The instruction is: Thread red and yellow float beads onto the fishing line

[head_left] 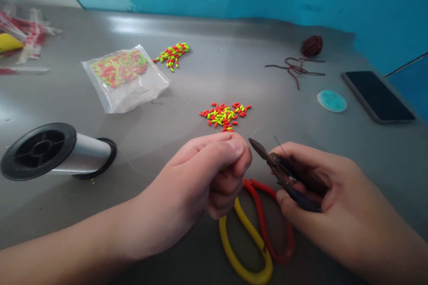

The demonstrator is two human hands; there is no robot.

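Note:
My left hand (207, 178) is closed in a pinch, thumb against forefinger, on something too small to make out; a hint of yellow-green shows under the fingers. My right hand (321, 191) grips small dark pliers (281, 171), whose pointed jaws aim at the left thumb tip. A thin wire sticks up by the pliers. Just beyond both hands lies a small pile of red and yellow-green beads (224, 115) on the grey table (234, 67).
Red and yellow handle loops (257, 236) lie under my hands. A spool of clear line (56, 151) lies at left, a bag of beads (123, 75) and another bead heap (172, 53) behind. A phone (377, 95), teal disc (331, 100) and brown cord (301, 64) sit at right.

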